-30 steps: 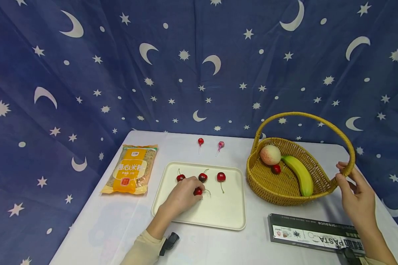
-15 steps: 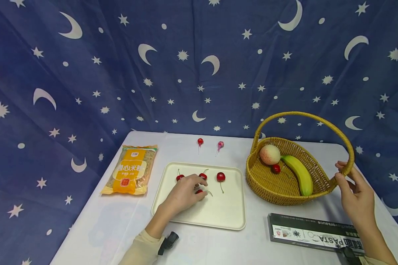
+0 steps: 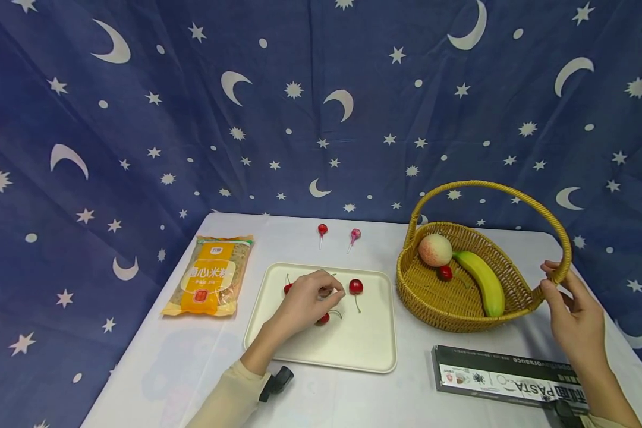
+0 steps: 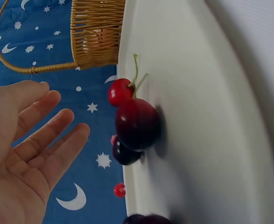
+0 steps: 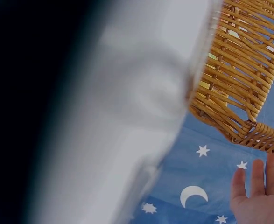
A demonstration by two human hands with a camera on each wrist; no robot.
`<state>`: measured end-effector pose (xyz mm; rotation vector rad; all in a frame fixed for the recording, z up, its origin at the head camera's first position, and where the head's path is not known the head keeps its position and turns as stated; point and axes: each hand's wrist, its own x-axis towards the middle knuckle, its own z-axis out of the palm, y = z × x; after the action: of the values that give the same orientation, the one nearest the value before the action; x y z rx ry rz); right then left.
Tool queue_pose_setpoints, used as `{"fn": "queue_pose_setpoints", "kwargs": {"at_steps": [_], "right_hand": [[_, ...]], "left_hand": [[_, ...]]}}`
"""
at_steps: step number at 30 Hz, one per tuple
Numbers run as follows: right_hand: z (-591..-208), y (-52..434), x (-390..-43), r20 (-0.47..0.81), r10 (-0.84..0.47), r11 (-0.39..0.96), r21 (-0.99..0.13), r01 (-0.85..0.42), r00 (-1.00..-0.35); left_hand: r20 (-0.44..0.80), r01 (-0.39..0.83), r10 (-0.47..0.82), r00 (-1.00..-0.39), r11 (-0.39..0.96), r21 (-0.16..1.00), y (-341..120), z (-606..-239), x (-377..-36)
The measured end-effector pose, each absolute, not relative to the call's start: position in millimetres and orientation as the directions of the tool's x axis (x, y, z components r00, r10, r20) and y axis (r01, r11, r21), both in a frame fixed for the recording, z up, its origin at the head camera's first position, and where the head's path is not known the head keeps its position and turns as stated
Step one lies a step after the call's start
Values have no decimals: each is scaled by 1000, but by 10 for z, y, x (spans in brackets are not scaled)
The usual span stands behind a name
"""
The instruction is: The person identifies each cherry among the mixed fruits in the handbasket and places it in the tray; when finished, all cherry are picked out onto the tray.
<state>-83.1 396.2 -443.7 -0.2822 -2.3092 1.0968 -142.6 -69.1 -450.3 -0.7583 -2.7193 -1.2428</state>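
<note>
My left hand (image 3: 329,291) hovers over the cream tray (image 3: 364,348), fingers reaching to a dark cherry that they mostly hide. In the left wrist view this hand (image 4: 57,116) is spread and holds nothing. A red cherry (image 3: 323,319) lies just under the hand, another cherry (image 3: 356,286) to its right, and a third (image 3: 287,289) peeks out on its left. My right hand (image 3: 552,279) is at the base of the wicker basket's handle (image 3: 559,274). Its fingers (image 5: 256,179) are straight, just short of the basket rim (image 5: 263,135).
The wicker basket (image 3: 438,309) holds a peach (image 3: 436,249), a banana (image 3: 484,279) and a cherry (image 3: 446,273). An orange food packet (image 3: 210,276) lies left of the tray, two lollipops (image 3: 322,229) behind it, and a black pasta box (image 3: 508,375) at front right.
My left hand has lifted off the cherry in the tray's middle and moved a little farther back over another one. The first cherry now lies uncovered. The right hand has stayed put.
</note>
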Motion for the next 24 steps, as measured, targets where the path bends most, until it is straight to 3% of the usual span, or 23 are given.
{"fn": "queue_pose_setpoints", "kwargs": {"at_steps": [18,24], "right_hand": [[-4458,3993,-845,440,381,643,-758,-110,-813],[-4456,3998,-856,440,379,636,-763,-115,-814]], "left_hand": [[248,563,563,-788,499,659,-118,-4328,-1610],[258,578,602,-756,428,694,103,-4261,-1670]]}}
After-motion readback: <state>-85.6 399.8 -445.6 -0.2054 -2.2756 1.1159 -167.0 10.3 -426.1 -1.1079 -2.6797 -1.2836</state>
